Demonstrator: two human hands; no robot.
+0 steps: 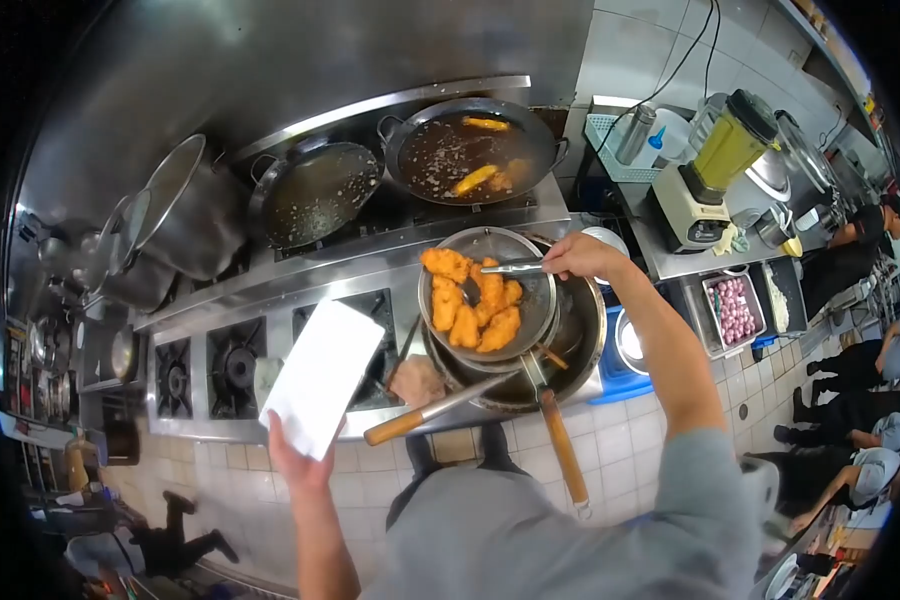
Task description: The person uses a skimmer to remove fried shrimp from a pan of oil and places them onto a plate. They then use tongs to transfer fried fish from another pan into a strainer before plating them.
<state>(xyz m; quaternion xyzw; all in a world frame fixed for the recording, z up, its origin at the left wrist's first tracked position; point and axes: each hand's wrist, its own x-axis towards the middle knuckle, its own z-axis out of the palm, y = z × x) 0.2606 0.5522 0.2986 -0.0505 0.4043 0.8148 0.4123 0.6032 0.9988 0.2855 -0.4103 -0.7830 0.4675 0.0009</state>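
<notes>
My left hand (300, 455) grips the near end of a white rectangular tray (325, 370), held tilted over the stove front. In my right hand (582, 257) are metal tongs (515, 268), their tips among several golden fried pieces (500, 328). Those pieces lie in a round metal strainer (542, 300) with a wooden handle (562, 445). The strainer rests over a large dark pot (588, 335). A second wooden-handled utensil (410, 424) lies across the pot's near side, beside a crumpled brownish cloth (417, 382).
Behind, a wok of oil (435, 150) holds frying pieces, with another oil wok (315, 195) to its left. Tall stockpots (195, 220) stand at left. A blender (735, 150) and a tray of red onions (732, 308) are at right. Other people (870, 400) work farther right.
</notes>
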